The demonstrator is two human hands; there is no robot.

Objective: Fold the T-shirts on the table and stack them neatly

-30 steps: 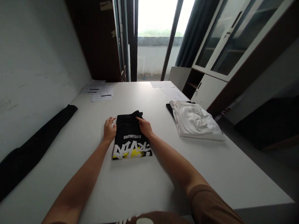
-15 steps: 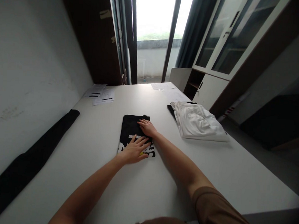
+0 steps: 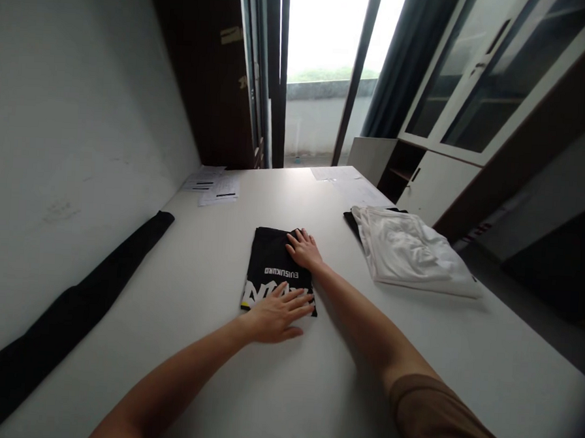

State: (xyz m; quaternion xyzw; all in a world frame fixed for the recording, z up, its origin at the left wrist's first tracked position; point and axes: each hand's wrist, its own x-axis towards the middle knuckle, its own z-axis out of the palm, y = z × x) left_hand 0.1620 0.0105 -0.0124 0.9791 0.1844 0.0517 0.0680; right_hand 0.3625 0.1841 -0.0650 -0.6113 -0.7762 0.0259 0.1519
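A black garment (image 3: 271, 250) with white lettering and a bit of yellow lies folded into a small rectangle on the white table (image 3: 206, 371). My left hand (image 3: 278, 314) rests flat over its near edge, fingers spread across the large white print. At the upper right corner of the cloth, my right hand (image 3: 304, 249) lies with its fingers stretched out, pressing the fabric. Neither hand grips anything. The smaller line of print between the hands is uncovered.
Folded white clothing (image 3: 413, 248) lies on the table at the right, with dark cloth under it. A long black garment (image 3: 77, 306) stretches along the left wall. Paper sheets (image 3: 220, 188) lie at the far left, more papers (image 3: 346, 181) at the far end.
My left hand has slid toward me, down to the near edge of the folded garment, uncovering more lettering. My right hand stays at the upper right corner. The view has turned slightly left.
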